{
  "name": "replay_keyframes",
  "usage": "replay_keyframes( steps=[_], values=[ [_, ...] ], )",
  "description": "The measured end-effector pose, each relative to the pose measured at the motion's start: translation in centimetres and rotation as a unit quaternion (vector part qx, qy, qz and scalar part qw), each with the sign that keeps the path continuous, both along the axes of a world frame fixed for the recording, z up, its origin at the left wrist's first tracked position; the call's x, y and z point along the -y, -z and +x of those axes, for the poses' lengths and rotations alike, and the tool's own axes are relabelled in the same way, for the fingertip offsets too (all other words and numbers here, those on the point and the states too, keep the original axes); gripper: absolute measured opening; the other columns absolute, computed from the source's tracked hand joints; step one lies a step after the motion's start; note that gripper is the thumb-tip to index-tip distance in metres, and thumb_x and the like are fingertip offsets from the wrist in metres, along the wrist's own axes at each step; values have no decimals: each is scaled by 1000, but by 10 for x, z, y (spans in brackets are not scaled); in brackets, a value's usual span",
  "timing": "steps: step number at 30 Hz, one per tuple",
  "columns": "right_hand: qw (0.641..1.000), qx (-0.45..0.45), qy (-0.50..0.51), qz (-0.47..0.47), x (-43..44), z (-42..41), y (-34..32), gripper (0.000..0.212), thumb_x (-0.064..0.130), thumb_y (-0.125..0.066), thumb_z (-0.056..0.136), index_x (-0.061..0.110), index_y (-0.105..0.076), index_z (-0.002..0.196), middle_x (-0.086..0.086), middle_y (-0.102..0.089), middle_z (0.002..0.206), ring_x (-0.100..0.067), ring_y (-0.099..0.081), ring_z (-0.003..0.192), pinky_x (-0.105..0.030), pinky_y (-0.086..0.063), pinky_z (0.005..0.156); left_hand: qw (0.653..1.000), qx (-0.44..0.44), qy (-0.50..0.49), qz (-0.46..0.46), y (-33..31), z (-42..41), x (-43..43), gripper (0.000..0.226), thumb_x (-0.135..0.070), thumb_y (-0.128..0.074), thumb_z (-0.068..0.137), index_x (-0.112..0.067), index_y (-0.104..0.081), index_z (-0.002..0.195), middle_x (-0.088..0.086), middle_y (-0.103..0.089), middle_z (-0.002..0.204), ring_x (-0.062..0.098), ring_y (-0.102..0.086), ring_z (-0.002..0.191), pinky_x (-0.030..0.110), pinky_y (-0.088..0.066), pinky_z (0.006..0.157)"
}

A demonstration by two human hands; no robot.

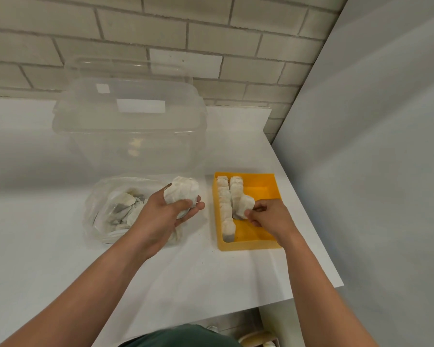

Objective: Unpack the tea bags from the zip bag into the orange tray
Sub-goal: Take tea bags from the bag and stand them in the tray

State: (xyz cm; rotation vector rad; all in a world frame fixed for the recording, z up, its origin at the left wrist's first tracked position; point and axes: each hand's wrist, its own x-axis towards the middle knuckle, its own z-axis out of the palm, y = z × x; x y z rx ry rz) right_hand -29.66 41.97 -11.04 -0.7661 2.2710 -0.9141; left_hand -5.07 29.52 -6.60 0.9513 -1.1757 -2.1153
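- While poised over the zip bag (pixel 105 211), gripping a crumpled wad of tea bags (pixel 183 190) in left hand (pixel 166 216), fingers curled round it; number in the wad unreadable.
- Pinching one single tea bag (pixel 246 205) between thumb and fingertips of right hand (pixel 268 216), inside the orange tray (pixel 248 245), against the near end of the shorter row.
- Orange tray: one, rigid matte plastic, rectangular, low straight walls; sitting on white table (pixel 211 271), right of zip bag, not touching it.
- Two rows of tea bags (pixel 224 206) standing on edge along tray's left wall: white, papery, soft-edged. Left row longer, reaching the near wall. Per-row count too tight to tell.
- Zip bag: one, thin clear crinkled film, lying flat; loose heap of tea bags inside, white paper with dark fill showing through.
- Behind zip bag: one clear plastic box (pixel 130 131), glossy, rounded corners.
- Backdrop: pale brick wall (pixel 161 46), smooth grey panel (pixel 373 146) at right.
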Motion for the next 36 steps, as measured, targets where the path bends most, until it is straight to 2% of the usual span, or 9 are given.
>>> replay_keyframes(
  steps=[6,9,12,18,22,26,31,34,36],
  values=[
    [995,-49,-43,77,11,0,14,6,26,-81,85,21,-78,84,-1,-77,79,-21,-74,78,-41,-61,86,1000,17,-3,-14,3,2,0,26,8,-58,99,-2,-65,121,18,-75,111,30,-76,105,29,-62,89],
    [992,-72,-42,93,11,-1,16,33,38,-90,74,25,-75,101,5,-75,99,-16,-69,95,-36,-56,92,999,17,2,-28,3,4,1,23,7,-57,99,-1,-66,120,15,-75,108,29,-76,107,27,-61,89],
    [988,-86,-36,125,12,-1,18,57,49,-93,65,24,-69,111,8,-69,103,-15,-65,100,-29,-51,86,1000,15,-3,-25,4,4,1,22,6,-57,100,-1,-66,119,16,-75,108,30,-76,106,27,-61,88],
    [977,-145,-56,145,14,2,21,37,50,-87,74,22,-73,95,4,-72,94,-16,-65,89,-29,-51,77,999,31,-8,-29,4,3,-2,20,2,-61,100,-2,-67,119,18,-76,113,30,-76,104,26,-62,84],
    [974,-167,-50,144,16,4,25,37,53,-84,77,21,-74,94,1,-75,96,-20,-68,92,-32,-55,81,999,28,-10,-26,4,3,-3,20,2,-61,100,-2,-67,118,19,-76,113,28,-77,104,24,-61,83],
    [971,-187,-45,143,17,8,25,33,53,-81,80,22,-71,87,-1,-74,91,-20,-66,85,-32,-53,74,999,26,-2,-24,4,3,-4,20,2,-64,99,-2,-68,118,19,-76,112,29,-77,104,23,-61,82],
    [973,-170,-50,145,15,7,17,38,55,-81,79,20,-75,93,0,-75,93,-19,-67,85,-32,-55,78,999,28,7,-29,3,3,-5,19,0,-64,99,-2,-69,118,16,-77,113,26,-76,106,21,-60,83],
    [977,-162,-35,132,11,6,3,44,53,-81,80,19,-76,108,0,-75,104,-20,-68,97,-32,-53,83,999,30,9,-31,3,4,-5,18,0,-64,99,0,-69,116,16,-77,111,27,-76,106,22,-59,83],
    [981,-171,-18,92,10,11,-13,38,51,-77,85,24,-75,113,5,-74,108,-18,-67,103,-31,-50,85,999,35,16,-37,2,5,-5,16,0,-64,99,0,-70,114,16,-77,109,26,-76,106,22,-60,84]
  ],
)
